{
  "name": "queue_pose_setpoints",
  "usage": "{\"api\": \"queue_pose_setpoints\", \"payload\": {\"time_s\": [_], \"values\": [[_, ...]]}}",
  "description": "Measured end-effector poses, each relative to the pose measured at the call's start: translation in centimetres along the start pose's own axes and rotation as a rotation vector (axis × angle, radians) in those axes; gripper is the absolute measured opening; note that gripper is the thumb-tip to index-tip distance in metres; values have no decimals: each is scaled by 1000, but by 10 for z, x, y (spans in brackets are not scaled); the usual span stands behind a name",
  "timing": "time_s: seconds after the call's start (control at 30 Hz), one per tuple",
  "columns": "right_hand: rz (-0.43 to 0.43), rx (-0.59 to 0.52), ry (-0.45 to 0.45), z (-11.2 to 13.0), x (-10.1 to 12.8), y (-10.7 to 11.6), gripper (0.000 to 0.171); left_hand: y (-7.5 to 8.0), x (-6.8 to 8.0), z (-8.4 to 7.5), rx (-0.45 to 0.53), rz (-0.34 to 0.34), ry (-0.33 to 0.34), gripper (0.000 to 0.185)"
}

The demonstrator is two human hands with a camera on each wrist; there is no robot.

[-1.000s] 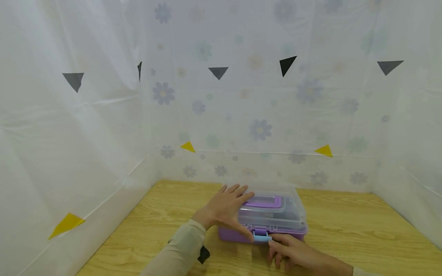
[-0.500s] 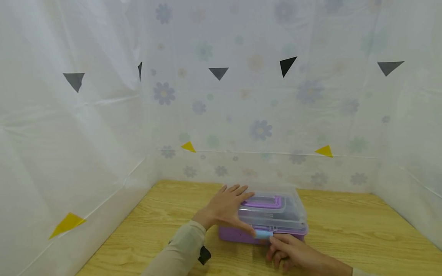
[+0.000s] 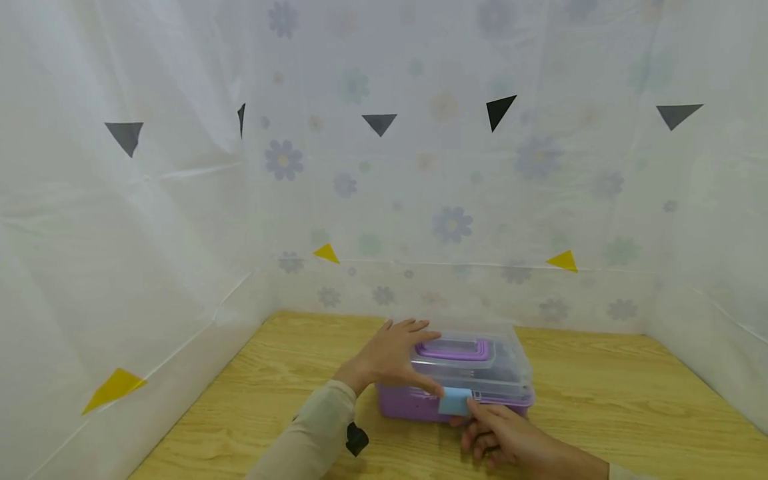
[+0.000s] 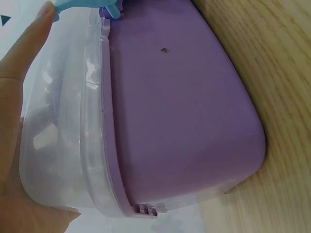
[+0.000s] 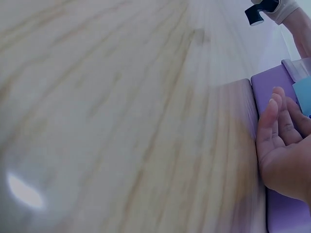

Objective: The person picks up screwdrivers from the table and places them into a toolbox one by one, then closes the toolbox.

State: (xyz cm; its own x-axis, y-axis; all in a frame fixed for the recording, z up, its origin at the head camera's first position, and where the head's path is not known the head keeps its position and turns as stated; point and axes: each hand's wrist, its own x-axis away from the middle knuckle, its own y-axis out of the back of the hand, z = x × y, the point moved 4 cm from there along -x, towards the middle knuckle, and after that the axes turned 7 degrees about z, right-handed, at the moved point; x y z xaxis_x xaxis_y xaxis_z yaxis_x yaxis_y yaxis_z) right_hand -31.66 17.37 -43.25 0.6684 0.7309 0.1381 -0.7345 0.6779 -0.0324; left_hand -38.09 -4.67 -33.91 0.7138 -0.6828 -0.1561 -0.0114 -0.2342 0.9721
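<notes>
A purple storage box [image 3: 408, 405] with a clear lid [image 3: 507, 373] and a purple carry handle [image 3: 453, 353] sits on the table. On its front is a light blue latch [image 3: 455, 402], tilted up with its broad face showing. My left hand [image 3: 387, 357] lies spread over the lid's left side; its thumb tip meets the latch, as the left wrist view of the latch [image 4: 80, 4] shows. From the front right, my right hand [image 3: 510, 433] pinches the latch's right edge between thumb and index finger, its other fingers loosely curled. That index finger is partly hidden behind the latch.
The wood-grain table [image 3: 618, 393] extends on both sides of the box. White flower-patterned sheeting [image 3: 450, 167] encloses the back and sides, with black and yellow triangles on it. A black wrist-worn device [image 3: 357, 440] hangs below the left sleeve [image 3: 312, 427].
The blue latch has swung upward at the box front, so more of its face shows. My right fingers have followed it slightly up; the left hand stays on the lid.
</notes>
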Motion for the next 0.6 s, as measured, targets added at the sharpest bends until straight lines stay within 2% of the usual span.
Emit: {"api": "queue_pose_setpoints", "payload": {"time_s": [0.17, 0.6], "values": [[-39, 4, -42, 0, 1, -2, 70, 1, 0, -1, 24, -3, 14, 98], [-55, 10, -70, -1, 0, -5, 71, 0, 1, -2, -35, -34, 34, 99]]}}
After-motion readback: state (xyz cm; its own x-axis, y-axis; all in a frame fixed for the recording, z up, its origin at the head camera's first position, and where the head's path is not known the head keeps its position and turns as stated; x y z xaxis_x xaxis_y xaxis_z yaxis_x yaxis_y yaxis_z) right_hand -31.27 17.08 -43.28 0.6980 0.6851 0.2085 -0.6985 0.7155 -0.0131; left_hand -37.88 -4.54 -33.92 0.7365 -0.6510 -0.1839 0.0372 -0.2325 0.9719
